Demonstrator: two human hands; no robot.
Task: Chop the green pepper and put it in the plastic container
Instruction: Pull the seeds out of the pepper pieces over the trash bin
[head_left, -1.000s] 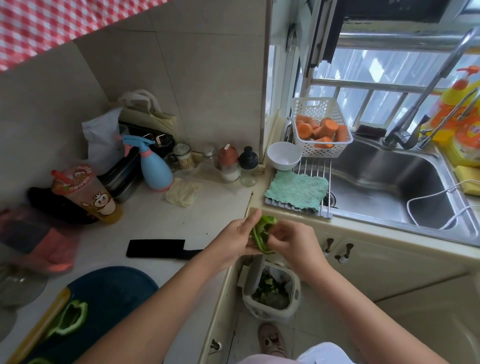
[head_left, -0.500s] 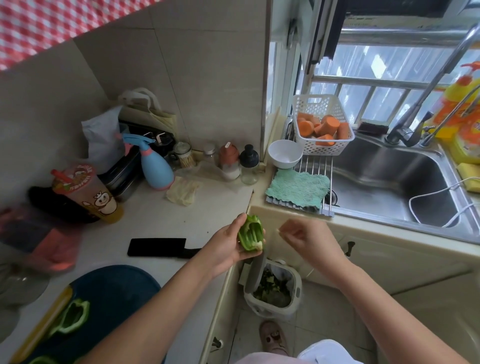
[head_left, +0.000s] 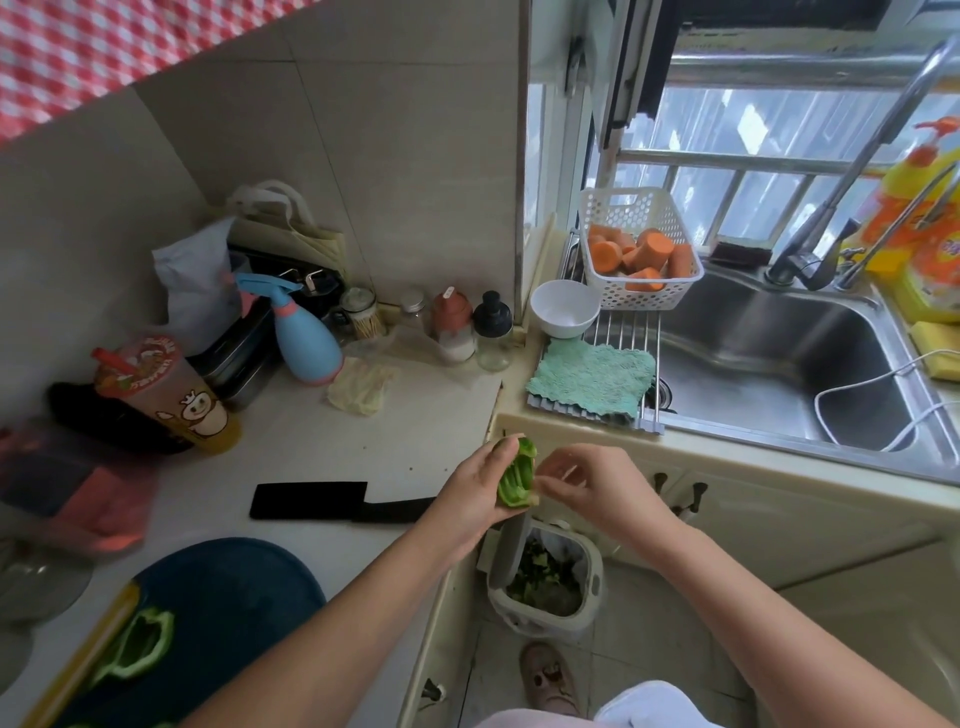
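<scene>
Fingers (head_left: 563, 470) of the right hand (head_left: 597, 496) return mid-frame, pinching the pepper half (head_left: 514, 480) the left hand (head_left: 475, 501) grips; cleaning continues, chopping waits.

Right hand (head_left: 597, 493): half a second ago it is well apart from the green pepper half (head_left: 515, 480), out at its 3 o'clock. Now it is back against the pepper, fingertips touching the 3 o'clock edge, as a second ago.
Green pepper half: hollow earlier faces the camera, now tilts toward 3 o'clock.
Left hand (head_left: 470, 501): turns with the pepper, holding from 9 o'clock.
</scene>
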